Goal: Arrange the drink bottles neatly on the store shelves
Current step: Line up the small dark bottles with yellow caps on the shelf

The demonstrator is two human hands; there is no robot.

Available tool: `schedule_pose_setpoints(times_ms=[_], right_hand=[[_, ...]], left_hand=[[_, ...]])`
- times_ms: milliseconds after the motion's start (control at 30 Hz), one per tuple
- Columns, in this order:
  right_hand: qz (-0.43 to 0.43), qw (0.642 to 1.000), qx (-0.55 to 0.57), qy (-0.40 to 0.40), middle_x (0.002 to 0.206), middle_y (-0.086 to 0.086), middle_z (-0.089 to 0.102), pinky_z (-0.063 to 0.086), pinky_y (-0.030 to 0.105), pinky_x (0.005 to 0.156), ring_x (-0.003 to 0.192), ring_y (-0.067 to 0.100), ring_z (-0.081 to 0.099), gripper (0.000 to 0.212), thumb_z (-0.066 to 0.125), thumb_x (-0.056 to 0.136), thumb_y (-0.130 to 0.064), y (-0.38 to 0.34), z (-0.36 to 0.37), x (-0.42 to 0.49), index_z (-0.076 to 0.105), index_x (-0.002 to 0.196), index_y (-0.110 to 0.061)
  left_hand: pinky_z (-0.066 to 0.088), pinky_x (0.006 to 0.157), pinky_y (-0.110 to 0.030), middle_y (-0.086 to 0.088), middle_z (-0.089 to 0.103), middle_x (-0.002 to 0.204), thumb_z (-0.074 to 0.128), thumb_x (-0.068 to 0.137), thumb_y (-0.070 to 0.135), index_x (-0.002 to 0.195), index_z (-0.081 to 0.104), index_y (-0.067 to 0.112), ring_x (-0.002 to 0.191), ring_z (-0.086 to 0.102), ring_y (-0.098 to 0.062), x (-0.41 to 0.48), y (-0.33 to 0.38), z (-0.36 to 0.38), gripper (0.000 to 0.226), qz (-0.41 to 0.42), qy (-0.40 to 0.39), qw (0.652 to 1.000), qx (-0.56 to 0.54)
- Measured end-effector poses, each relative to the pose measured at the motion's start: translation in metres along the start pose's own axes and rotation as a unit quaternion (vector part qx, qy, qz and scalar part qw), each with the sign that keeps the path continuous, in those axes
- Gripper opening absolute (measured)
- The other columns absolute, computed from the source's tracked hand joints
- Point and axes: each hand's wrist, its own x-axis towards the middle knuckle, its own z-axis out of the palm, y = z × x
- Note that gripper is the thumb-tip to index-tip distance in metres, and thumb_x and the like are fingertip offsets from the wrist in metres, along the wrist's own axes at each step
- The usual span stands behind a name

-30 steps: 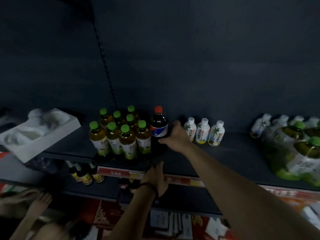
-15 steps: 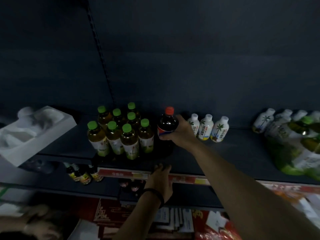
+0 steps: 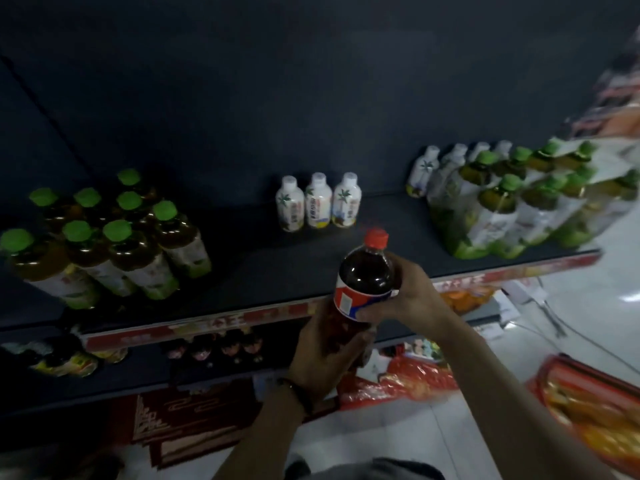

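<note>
Precariously, left hand (image 3: 322, 356) and right hand (image 3: 412, 299) gripped the cola (image 3: 365, 271) before the shelf (image 3: 263, 268); loosened fingers could drop it.

Honestly, nothing here can actually be read, it's all too dark and smeary. The cola bottle (image 3: 365, 271) gripped between the left hand (image 3: 325, 358) and right hand (image 3: 405, 296) has a red, white and blue label (image 3: 348, 301) with a pale rectangle on it, but no letters come through. The three white bottles (image 3: 318, 202) just beyond the hands show a palm tree picture plus smudged print. The red strip (image 3: 207, 323) along the shelf (image 3: 277, 265) edge, left of the hands, carries pale characters, all blur. It's the same story for the green-capped bottles (image 3: 138, 251) far left and the wrapped pack (image 3: 512, 209) off to the right.
</note>
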Motion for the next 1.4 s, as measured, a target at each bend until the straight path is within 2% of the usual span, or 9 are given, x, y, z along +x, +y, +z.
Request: schedule_pose_setpoints(times_ms=[333, 567, 733, 833, 933, 1033, 1133, 1267, 1400], right_hand=[[0.12, 0.99, -0.054, -0.051, 0.126, -0.018, 0.067, 0.056, 0.041, 0.102, 0.119, 0.007, 0.064, 0.079, 0.093, 0.069, -0.046, 0.134, -0.044, -0.053, 0.052, 0.137, -0.039], [0.159, 0.979, -0.057, -0.11, 0.133, -0.014, 0.062, 0.049, 0.016, 0.082, 0.112, 0.01, 0.063, 0.064, 0.077, 0.091, -0.038, 0.256, -0.021, -0.026, 0.043, 0.146, -0.038], [0.142, 0.982, -0.032, -0.118, 0.133, -0.013, 0.06, 0.058, 0.033, 0.095, 0.121, 0.015, 0.062, 0.078, 0.082, 0.086, -0.033, 0.325, 0.008, 0.032, 0.039, 0.151, -0.038], [0.138, 0.981, -0.016, -0.138, 0.128, -0.018, 0.066, 0.057, 0.036, 0.097, 0.117, 0.011, 0.066, 0.078, 0.084, 0.081, -0.046, 0.36, 0.022, 0.069, 0.043, 0.148, -0.041], [0.118, 0.981, -0.002, -0.156, 0.119, -0.013, 0.071, 0.057, 0.035, 0.098, 0.112, 0.002, 0.067, 0.069, 0.08, 0.087, -0.035, 0.388, 0.031, 0.096, 0.047, 0.147, -0.036], [0.112, 0.981, 0.016, -0.157, 0.117, -0.014, 0.071, 0.057, 0.023, 0.09, 0.109, -0.004, 0.066, 0.077, 0.08, 0.088, -0.015, 0.408, 0.042, 0.117, 0.042, 0.153, -0.033], [0.109, 0.982, 0.015, -0.156, 0.121, -0.011, 0.07, 0.055, 0.021, 0.086, 0.109, -0.004, 0.064, 0.086, 0.081, 0.085, -0.011, 0.425, 0.057, 0.129, 0.036, 0.155, -0.034], [0.118, 0.984, -0.006, -0.137, 0.112, -0.006, 0.069, 0.06, 0.03, 0.084, 0.104, 0.007, 0.068, 0.059, 0.077, 0.087, -0.012, 0.443, 0.07, 0.13, 0.047, 0.136, -0.026], [0.133, 0.981, 0.004, -0.139, 0.115, -0.007, 0.068, 0.055, 0.03, 0.078, 0.104, 0.012, 0.067, 0.037, 0.073, 0.091, -0.014, 0.439, 0.07, 0.125, 0.056, 0.123, -0.024]], left_hand=[[0.057, 0.104, -0.042, 0.016, 0.065, 0.134, 0.088, 0.075, 0.05, 0.143, 0.048, 0.037, 0.126, 0.063, -0.007, 0.006, -0.089, 0.126, 0.08, -0.084, 0.011, 0.995, 0.059], [0.057, 0.09, -0.027, 0.01, 0.07, 0.12, 0.088, 0.077, 0.032, 0.135, 0.059, 0.021, 0.117, 0.07, -0.02, 0.037, -0.21, 0.159, 0.066, -0.217, 0.092, 0.964, 0.126], [0.052, 0.104, -0.04, 0.0, 0.068, 0.131, 0.065, 0.081, 0.053, 0.133, 0.06, 0.03, 0.12, 0.065, -0.021, 0.098, -0.301, 0.146, 0.058, -0.232, 0.071, 0.941, 0.237], [0.05, 0.102, -0.031, 0.012, 0.067, 0.117, 0.066, 0.092, 0.049, 0.122, 0.054, 0.052, 0.112, 0.063, -0.009, 0.136, -0.328, 0.133, 0.032, -0.184, 0.105, 0.957, 0.198], [0.053, 0.089, -0.016, 0.024, 0.07, 0.109, 0.083, 0.087, 0.03, 0.122, 0.06, 0.04, 0.106, 0.067, 0.005, 0.172, -0.353, 0.121, 0.043, -0.175, 0.147, 0.966, 0.12], [0.057, 0.098, -0.03, 0.031, 0.073, 0.11, 0.09, 0.076, 0.022, 0.121, 0.061, 0.042, 0.109, 0.067, 0.006, 0.198, -0.389, 0.111, 0.057, -0.17, 0.182, 0.967, 0.059], [0.055, 0.105, -0.052, 0.015, 0.076, 0.119, 0.089, 0.076, 0.029, 0.126, 0.064, 0.034, 0.117, 0.07, -0.01, 0.211, -0.412, 0.107, 0.056, -0.152, 0.179, 0.969, 0.081], [0.054, 0.104, -0.035, -0.016, 0.068, 0.132, 0.079, 0.089, 0.02, 0.137, 0.058, 0.002, 0.126, 0.064, -0.029, 0.222, -0.414, 0.111, 0.055, -0.163, 0.169, 0.964, 0.121], [0.061, 0.093, -0.038, 0.0, 0.072, 0.121, 0.072, 0.082, 0.066, 0.135, 0.059, 0.016, 0.112, 0.069, -0.014, 0.22, -0.42, 0.108, 0.073, -0.179, 0.188, 0.942, 0.214]])
